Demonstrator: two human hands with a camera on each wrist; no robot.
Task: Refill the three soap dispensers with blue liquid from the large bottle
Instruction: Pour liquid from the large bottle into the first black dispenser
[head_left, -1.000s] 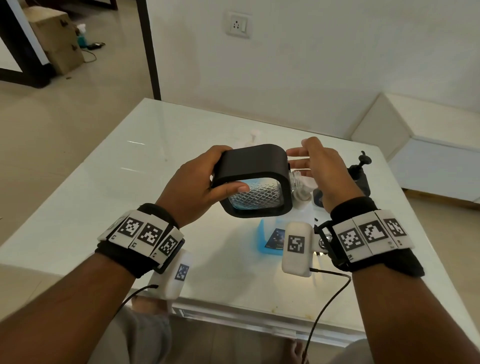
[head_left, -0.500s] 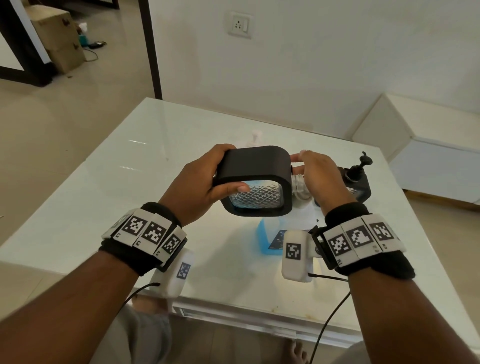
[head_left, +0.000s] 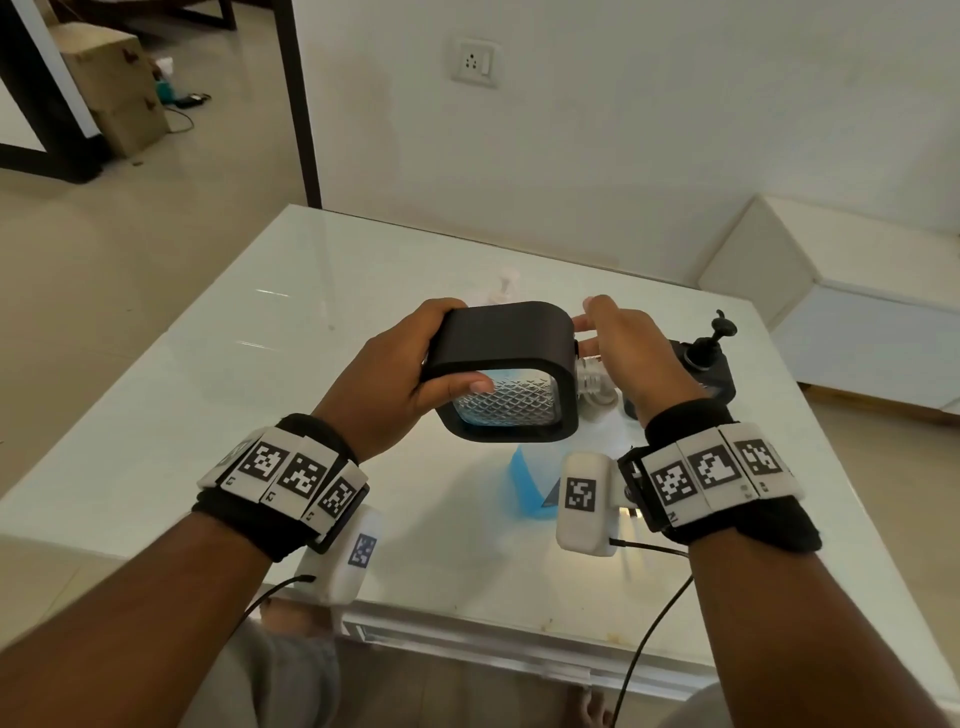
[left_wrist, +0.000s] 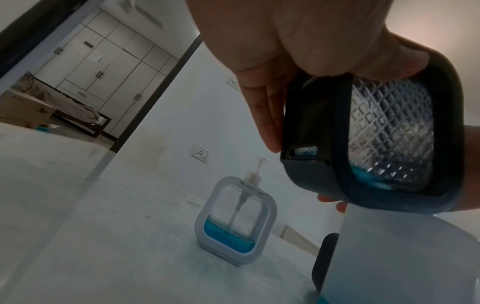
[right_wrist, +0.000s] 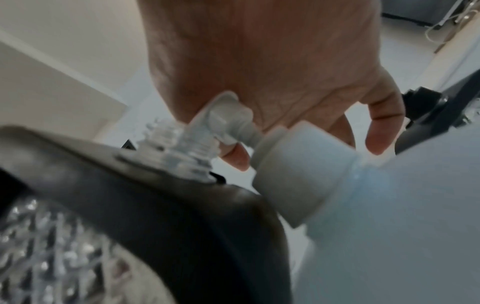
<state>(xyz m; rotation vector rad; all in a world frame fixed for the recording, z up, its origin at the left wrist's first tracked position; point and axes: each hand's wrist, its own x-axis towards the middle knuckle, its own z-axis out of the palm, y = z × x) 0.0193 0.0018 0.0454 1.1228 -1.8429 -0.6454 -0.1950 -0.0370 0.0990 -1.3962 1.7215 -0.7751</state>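
Note:
My left hand (head_left: 410, 364) grips a black-framed soap dispenser (head_left: 506, 338), held above the table and tipped on its side. Its clear diamond-patterned window (left_wrist: 389, 131) shows a little blue liquid in one corner. Its pump is off, and the bare clear threaded neck (right_wrist: 179, 148) points right. It lies against the white spout cap (right_wrist: 293, 170) of the large translucent bottle (head_left: 524, 478), which stands below with blue liquid inside. My right hand (head_left: 618, 353) hovers at the neck, fingers loose, the palm (right_wrist: 285, 72) close over the spout tip.
A white-framed dispenser (left_wrist: 233, 222) with its pump on and a low blue level stands further back on the glass table (head_left: 260, 395). A second black dispenser (head_left: 711, 364) with a black pump sits to the right. A white cabinet (head_left: 857, 322) stands beyond the table.
My right hand closed in on the dispenser's neck half a second ago, and its fingers have since loosened and spread. The left hand keeps the dispenser in about the same place.

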